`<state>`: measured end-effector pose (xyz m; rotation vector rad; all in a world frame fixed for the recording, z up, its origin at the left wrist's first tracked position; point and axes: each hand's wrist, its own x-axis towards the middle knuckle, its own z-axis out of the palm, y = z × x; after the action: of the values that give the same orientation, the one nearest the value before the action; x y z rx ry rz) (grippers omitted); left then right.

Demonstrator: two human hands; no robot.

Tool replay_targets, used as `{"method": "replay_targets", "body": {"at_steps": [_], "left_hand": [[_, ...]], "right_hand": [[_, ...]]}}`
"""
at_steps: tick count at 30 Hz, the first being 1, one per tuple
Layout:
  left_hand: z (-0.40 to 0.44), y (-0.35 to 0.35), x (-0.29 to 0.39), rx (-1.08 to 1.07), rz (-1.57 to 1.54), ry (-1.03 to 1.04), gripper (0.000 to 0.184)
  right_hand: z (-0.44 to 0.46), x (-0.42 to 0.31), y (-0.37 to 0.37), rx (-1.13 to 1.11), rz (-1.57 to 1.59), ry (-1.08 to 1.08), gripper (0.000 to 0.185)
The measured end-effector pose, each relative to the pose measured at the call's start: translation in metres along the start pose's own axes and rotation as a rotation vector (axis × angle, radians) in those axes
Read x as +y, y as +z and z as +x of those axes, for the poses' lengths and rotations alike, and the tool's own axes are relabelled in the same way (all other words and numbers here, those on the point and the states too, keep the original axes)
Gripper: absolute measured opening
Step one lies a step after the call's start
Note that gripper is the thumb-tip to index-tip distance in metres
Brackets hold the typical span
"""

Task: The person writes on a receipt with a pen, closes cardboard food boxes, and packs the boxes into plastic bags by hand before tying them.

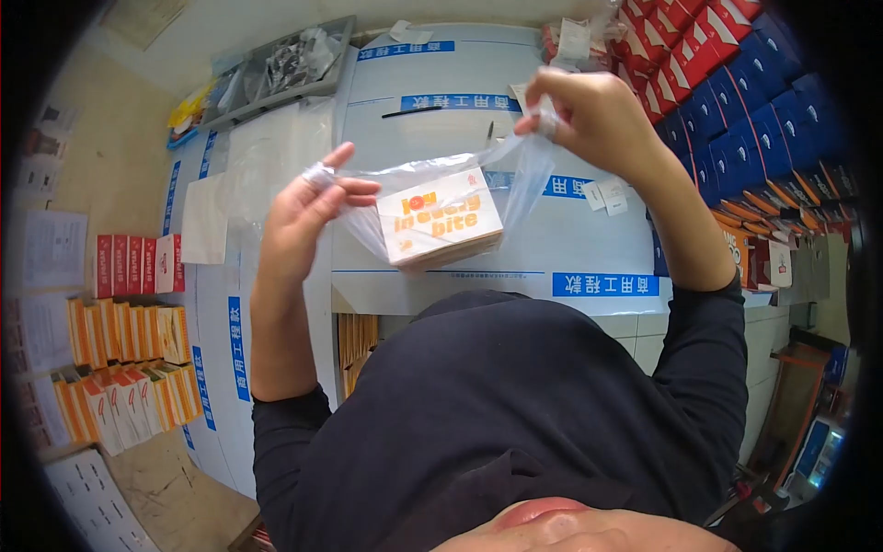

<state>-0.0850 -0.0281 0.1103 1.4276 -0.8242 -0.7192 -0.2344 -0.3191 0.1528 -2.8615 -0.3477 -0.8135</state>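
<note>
A clear plastic bag [533, 175] is stretched between my two hands, over the table. My left hand [308, 207] pinches one side of its top, and my right hand [575, 110] pinches the other side, raised a little higher. Inside the bag lies a stack of white cards or flat boxes [443, 219]; the top one reads "joy in every bite" in orange and red letters. The stack's brown layered edges show through the plastic.
A grey tray [276, 78] holds clear plastic at the back left. A black pen [412, 112] lies on the table [395, 64]. Red boxes [681, 64] and blue boxes [754, 129] are stacked at right, orange-and-white boxes [124, 400] at left.
</note>
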Motion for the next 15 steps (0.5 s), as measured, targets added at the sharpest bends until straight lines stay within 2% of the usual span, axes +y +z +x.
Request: {"method": "replay_targets", "body": {"at_steps": [2, 3, 4, 6, 7, 8, 9, 10, 12, 14, 15], "left_hand": [[0.012, -0.009, 0.008, 0.018, 0.021, -0.037, 0.064], [0.020, -0.013, 0.013, 0.058, 0.000, -0.010, 0.063], [0.028, -0.016, 0.018, 0.102, -0.021, 0.027, 0.063], [0.036, -0.016, 0.024, 0.128, -0.013, 0.066, 0.062], [0.036, -0.016, 0.025, 0.113, 0.034, 0.081, 0.060], [0.036, -0.017, 0.026, 0.101, 0.081, 0.096, 0.059], [0.035, -0.026, 0.025, -0.004, 0.085, 0.070, 0.057], [0.036, -0.026, 0.023, -0.004, 0.090, 0.071, 0.057], [0.036, -0.024, 0.017, 0.008, 0.085, 0.052, 0.055], [0.033, -0.034, 0.004, -0.036, 0.052, 0.003, 0.054], [0.033, -0.038, -0.003, -0.112, 0.161, -0.026, 0.054]], "right_hand": [[0.013, 0.005, -0.004, -0.174, 0.128, 0.387, 0.018], [0.019, 0.014, -0.002, -0.242, 0.411, 0.559, 0.018], [0.021, 0.021, 0.003, -0.231, 0.408, 0.572, 0.018], [0.027, 0.032, 0.016, -0.089, 0.715, 0.371, 0.021], [0.028, 0.031, 0.018, -0.157, 0.770, 0.442, 0.029], [0.026, 0.027, 0.020, -0.152, 0.768, 0.438, 0.029], [0.022, 0.022, 0.024, -0.117, 0.758, 0.391, 0.035], [0.019, 0.018, 0.028, -0.082, 0.750, 0.345, 0.042], [0.015, 0.015, 0.033, -0.150, 0.683, 0.299, 0.051], [0.009, 0.014, 0.043, -0.320, 0.718, 0.287, 0.058], [0.011, 0.012, 0.044, -0.490, 0.676, 0.282, 0.058]]}}
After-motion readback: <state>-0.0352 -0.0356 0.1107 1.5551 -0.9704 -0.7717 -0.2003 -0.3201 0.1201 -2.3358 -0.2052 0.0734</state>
